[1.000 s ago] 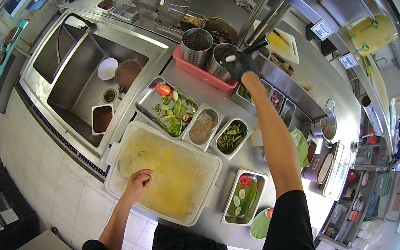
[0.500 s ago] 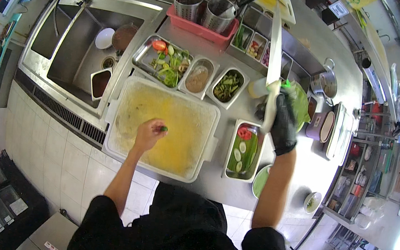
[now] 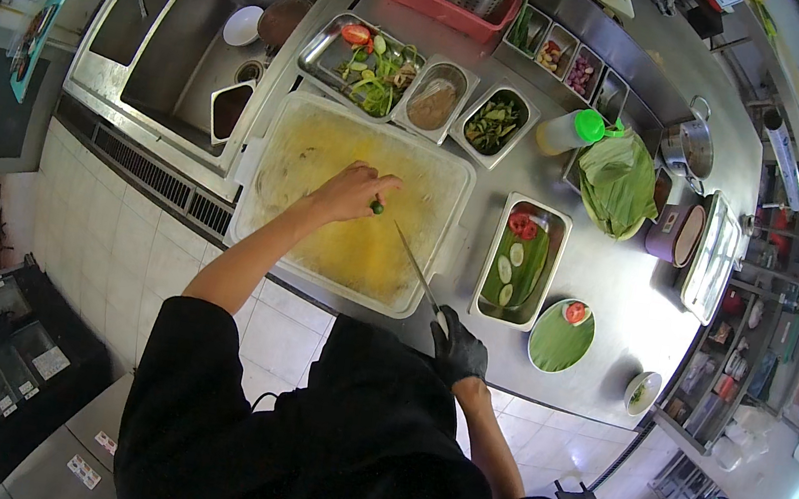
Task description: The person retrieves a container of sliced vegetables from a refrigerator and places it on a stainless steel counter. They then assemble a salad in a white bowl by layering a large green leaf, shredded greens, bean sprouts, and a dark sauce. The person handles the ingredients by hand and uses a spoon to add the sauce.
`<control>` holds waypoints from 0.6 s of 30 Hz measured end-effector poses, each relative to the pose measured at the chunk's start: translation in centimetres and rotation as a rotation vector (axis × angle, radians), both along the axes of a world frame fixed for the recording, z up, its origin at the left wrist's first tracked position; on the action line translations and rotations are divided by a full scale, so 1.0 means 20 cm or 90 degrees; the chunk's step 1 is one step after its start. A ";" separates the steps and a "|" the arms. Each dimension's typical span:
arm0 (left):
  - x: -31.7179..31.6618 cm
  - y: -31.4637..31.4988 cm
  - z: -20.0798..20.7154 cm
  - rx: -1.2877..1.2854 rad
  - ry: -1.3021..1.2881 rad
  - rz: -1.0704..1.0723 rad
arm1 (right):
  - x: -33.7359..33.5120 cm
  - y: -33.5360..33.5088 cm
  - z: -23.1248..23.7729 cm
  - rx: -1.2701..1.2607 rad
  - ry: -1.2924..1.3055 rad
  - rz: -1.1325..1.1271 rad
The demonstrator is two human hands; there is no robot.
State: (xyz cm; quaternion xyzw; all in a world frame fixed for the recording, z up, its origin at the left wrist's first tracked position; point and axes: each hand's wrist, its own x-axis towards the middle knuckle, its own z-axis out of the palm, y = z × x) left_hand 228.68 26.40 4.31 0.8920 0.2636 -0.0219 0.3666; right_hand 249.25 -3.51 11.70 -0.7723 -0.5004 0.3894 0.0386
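Note:
My bare left hand (image 3: 351,193) is over a yellow-stained cutting board (image 3: 308,258), its fingers closed around a small green piece (image 3: 377,208), mostly hidden, whose kind I cannot make out. In my black-gloved right hand (image 3: 460,350), at the board's near right corner, is a kitchen knife (image 3: 417,272) gripped by its handle. Its blade slants up and left over the board, the tip a little right of the green piece and apart from it. Right of the board, a steel tray (image 3: 477,305) holds a leaf, cucumber slices and red tomato.
Behind the board stand a vegetable tray (image 3: 318,62), a pan of brown paste (image 3: 436,101) and a pan of dark greens (image 3: 493,126). Rightward are a green-capped bottle (image 3: 567,130), large leaves (image 3: 619,190) and a leaf-lined plate (image 3: 558,348). A double sink (image 3: 180,79) is at left.
My right hand has come down from beside the bottle to the board's near corner, swinging the knife from upright to aimed at the board. My left hand, still pinching the green piece, shifted right. The view shifted too.

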 end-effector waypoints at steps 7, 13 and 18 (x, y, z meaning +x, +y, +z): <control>-0.01 0.02 -0.03 0.073 -0.050 -0.047 | -0.05 0.18 -0.09 0.045 -0.091 0.123; -0.01 0.02 -0.03 0.079 -0.033 -0.067 | -0.03 0.27 -0.06 0.053 -0.135 0.186; 0.00 0.02 -0.02 0.062 -0.014 -0.068 | -0.05 0.39 -0.08 0.013 -0.111 0.201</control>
